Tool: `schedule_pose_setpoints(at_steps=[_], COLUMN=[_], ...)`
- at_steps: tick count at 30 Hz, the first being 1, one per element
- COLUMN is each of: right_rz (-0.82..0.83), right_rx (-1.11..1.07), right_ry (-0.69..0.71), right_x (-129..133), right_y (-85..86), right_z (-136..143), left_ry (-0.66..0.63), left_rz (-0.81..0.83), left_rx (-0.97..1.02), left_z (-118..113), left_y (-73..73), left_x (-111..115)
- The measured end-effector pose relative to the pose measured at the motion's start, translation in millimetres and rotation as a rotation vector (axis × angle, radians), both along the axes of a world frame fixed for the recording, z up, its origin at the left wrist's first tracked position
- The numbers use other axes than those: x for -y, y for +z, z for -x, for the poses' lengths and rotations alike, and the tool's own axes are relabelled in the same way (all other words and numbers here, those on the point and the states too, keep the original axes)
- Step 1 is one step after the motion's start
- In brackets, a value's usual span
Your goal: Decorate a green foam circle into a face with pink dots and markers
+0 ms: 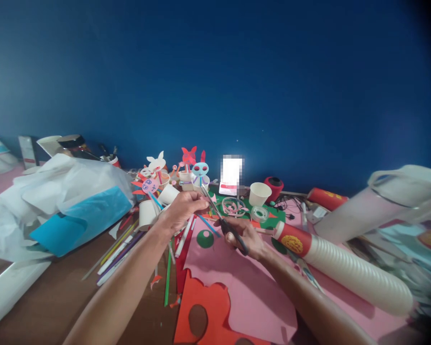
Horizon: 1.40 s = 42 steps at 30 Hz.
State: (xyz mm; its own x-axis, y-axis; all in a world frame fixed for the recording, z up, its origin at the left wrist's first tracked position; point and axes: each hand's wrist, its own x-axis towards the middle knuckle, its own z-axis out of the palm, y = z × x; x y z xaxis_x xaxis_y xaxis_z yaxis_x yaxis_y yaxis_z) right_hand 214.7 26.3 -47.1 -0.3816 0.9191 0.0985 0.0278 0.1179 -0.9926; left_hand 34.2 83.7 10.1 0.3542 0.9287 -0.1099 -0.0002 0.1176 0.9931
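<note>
My right hand [242, 235] is closed around the dark handles of a pair of scissors [219, 215]. Their blades point up and left, with the tips beside my left fingers. My left hand [187, 207] is pinched, thumb against fingers. A small pink paper scrap [214, 197] shows just past the blades; I cannot tell whether those fingers grip it. Under the hands, a blue straw [209, 225] crosses the pink sheet [244, 282], where a green paper circle [205, 238] lies. Behind my left hand stand paper-cup figures, one with a light-blue face [200, 169].
A white plastic bag [72, 177] with blue paper [82, 220] fills the left. Pens [118, 254] and cut orange paper [201, 306] lie nearer. At right are stacked paper cups [355, 268] and a large pale jug [366, 206]. A roll of tape [259, 213] sits behind.
</note>
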Motion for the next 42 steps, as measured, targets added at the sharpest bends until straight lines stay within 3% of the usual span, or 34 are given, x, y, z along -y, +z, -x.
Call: schedule_pose_setpoints(at_steps=[9,42], right_rz=[0.008,-0.043], right_rx=[0.02,0.045], right_ry=[0.003,0.028], right_x=[0.8,-0.7], right_y=[2.3,-4.1], right_z=[-1.7,-3.6], left_ry=[-0.006,-0.026], left_rz=[-0.002,0.041], left_rx=[-0.012,-0.009], left_z=[4.9,9.3], left_y=[-4.0,4.9], left_x=[-4.0,-3.4])
